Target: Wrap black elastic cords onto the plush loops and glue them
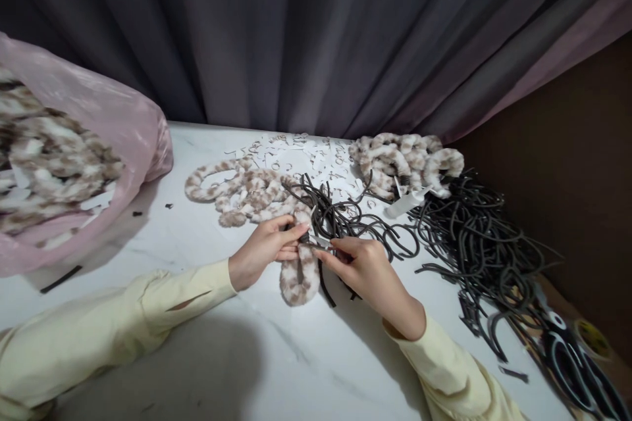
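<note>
My left hand (264, 251) is closed on a fluffy brown-and-white plush loop (300, 283), gripping it near a dark band at its narrow top. The loop's rounded end hangs down toward me. My right hand (363, 266) pinches a thin dark strip (320, 247) against that band; its exact kind is partly hidden by the fingers. A small pile of black cords (336, 214) lies just beyond both hands. More plush loops (257, 194) are heaped behind my left hand.
A pink plastic bag (143, 125) with plush pieces stands at left. Paper scraps (306, 154) litter the back of the table. At right are another plush heap (395, 158), a white tube (405, 202), a large black cord pile (474, 243) and dark-handled scissors (567, 362).
</note>
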### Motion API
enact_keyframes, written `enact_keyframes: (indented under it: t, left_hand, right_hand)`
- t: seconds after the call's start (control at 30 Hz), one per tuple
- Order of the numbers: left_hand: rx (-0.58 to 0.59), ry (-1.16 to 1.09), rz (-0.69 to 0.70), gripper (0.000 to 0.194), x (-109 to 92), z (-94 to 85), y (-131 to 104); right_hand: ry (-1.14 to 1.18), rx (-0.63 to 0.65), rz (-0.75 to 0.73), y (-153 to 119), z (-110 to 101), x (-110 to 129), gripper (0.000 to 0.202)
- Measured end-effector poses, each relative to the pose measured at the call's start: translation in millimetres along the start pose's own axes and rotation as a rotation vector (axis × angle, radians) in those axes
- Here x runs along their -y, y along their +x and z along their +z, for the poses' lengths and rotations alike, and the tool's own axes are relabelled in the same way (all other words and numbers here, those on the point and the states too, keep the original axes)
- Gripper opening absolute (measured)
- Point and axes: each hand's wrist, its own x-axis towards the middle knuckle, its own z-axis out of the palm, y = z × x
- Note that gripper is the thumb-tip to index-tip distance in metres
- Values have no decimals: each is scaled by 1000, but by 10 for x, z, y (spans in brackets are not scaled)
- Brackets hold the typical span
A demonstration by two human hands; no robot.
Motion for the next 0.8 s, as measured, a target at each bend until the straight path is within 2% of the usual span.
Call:
enact_keyframes:
  t: [0.17,0.27,0.33,0.4,0.47,0.53,0.6,0.63,0.7,0.8]
  left_hand:
    - [-31,68,-52,31,-73,24,-36]
    - [1,174,-62,32,-124,12,-48]
    - [74,308,-24,29,-151,-10,-66]
    - [165,515,42,26,-181,-29,-104]
    - [240,769,152,21,-223,-29,-168]
    - [250,1026,315,17,-278,-6,-246]
    - [228,1224,452,16,-331,25,-310]
    - [223,1284,477,16,-349,36,-327]
    - [256,1280,382,14,-363,35,-317]
    - [377,1004,63,17,-333,-32,-220]
  right_hand:
    - [106,84,92,18,-143,-76,43]
    - [193,-28,169,34,-177,-138,40]
    - [255,-130,185,33,-173,-143,37]
    - [302,-193,94,20,-166,-107,30]
    - [332,-188,-99,-4,-167,-44,24]
    - [353,-106,-269,-38,-167,18,24]
    - [365,-1,-342,-80,-150,54,25]
    - [363,40,-351,-102,-131,59,26]
    - [339,89,-347,-146,-71,48,28]
    - [291,115,-336,-199,51,9,31]
